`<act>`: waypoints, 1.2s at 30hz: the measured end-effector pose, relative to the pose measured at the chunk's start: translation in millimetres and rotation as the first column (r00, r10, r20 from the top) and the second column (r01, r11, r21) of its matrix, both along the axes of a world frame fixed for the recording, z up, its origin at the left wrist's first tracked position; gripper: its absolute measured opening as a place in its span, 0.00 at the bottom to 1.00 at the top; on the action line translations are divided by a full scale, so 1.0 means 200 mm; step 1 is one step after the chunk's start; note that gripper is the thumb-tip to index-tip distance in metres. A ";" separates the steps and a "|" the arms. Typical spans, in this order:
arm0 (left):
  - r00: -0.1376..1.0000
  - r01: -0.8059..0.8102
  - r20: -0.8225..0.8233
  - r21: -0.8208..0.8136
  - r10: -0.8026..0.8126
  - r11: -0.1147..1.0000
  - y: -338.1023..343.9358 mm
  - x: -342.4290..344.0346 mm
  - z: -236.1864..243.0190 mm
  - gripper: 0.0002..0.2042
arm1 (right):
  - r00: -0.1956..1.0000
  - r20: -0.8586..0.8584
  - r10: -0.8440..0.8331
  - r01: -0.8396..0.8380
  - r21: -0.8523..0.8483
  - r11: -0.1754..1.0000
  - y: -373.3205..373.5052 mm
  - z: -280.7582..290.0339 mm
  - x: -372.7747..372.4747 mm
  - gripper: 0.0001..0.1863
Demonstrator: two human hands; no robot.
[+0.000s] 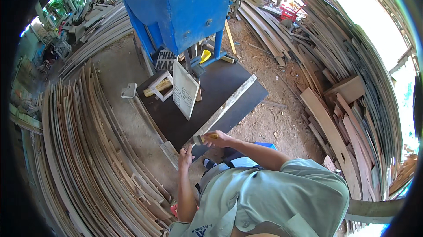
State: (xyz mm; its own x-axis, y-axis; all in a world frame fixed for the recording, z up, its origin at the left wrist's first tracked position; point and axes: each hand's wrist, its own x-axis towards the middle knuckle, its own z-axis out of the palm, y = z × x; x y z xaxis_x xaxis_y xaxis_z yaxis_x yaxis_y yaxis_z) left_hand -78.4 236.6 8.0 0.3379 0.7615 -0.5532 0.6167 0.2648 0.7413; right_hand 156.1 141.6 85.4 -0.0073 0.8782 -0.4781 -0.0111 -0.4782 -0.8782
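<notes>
A long, narrow wooden strip (227,105) lies slantwise across a dark tabletop (167,122), its near end at my hands. My left hand (186,155) is closed around that near end. Just right of it, my right hand (217,139) grips a short tool (198,140) with a yellowish handle and a grey, blocky head. The head sits over the strip, close to my left fingers; I cannot tell whether it touches the wood. Beyond the strip, a pale wooden panel (184,89) with dark outlined marks leans upright.
A large blue machine (194,8) stands behind the table. Near its foot are a dark lettered stencil plate (166,60), a small wooden frame (164,88) and a yellow scoop-like object (205,56). Stacked boards (83,149) line the left; more timber (352,56) fills the right.
</notes>
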 end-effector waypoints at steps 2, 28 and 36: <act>0.999 0.038 -0.011 0.014 -0.038 0.999 -0.01 0.01 0.04 0.42 | 0.939 0.157 -0.307 0.234 0.364 0.901 0.01 -0.17 0.01 0.22; 0.997 -0.035 0.068 -0.062 0.039 0.997 -0.04 0.01 0.10 0.44 | 0.872 0.218 -0.438 0.349 0.351 0.869 -0.10 -0.10 0.44 0.15; 0.994 -0.072 0.071 -0.111 0.080 0.991 -0.03 0.07 0.22 0.40 | 0.721 0.424 -0.549 0.344 0.469 0.814 -0.16 -0.10 0.69 0.13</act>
